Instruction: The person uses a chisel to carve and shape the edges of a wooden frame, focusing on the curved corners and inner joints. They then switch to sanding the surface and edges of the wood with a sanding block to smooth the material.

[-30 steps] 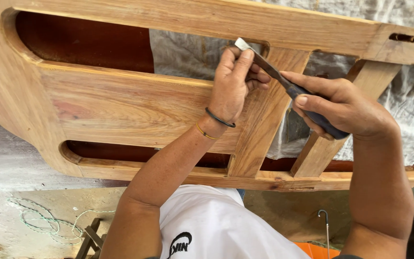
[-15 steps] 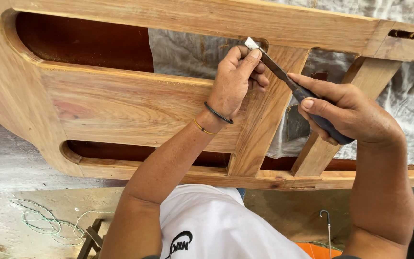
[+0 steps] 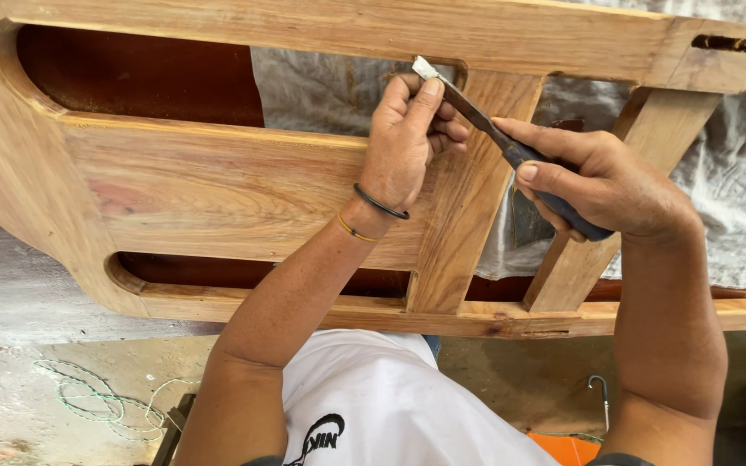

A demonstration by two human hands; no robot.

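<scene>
A large light-brown wooden frame [image 3: 218,185] with rounded cut-outs and slanted slats fills the view. A chisel [image 3: 485,121] with a dark blue handle points up-left, its steel tip at the corner where a slat [image 3: 464,224] meets the top rail [image 3: 347,30]. My right hand [image 3: 602,185] grips the handle. My left hand [image 3: 407,142], with thin bands at the wrist, pinches the blade near its tip and rests against the slat.
A second slat [image 3: 615,207] slants at the right. Grey plastic sheeting [image 3: 736,173] lies behind the frame. A green cord [image 3: 88,401] coils on the concrete floor at the lower left. A small metal hook [image 3: 599,393] and an orange object [image 3: 563,449] lie below.
Both hands and the chisel have shifted slightly up and to the right along the slat; the blade tip now sits nearer the top rail corner.
</scene>
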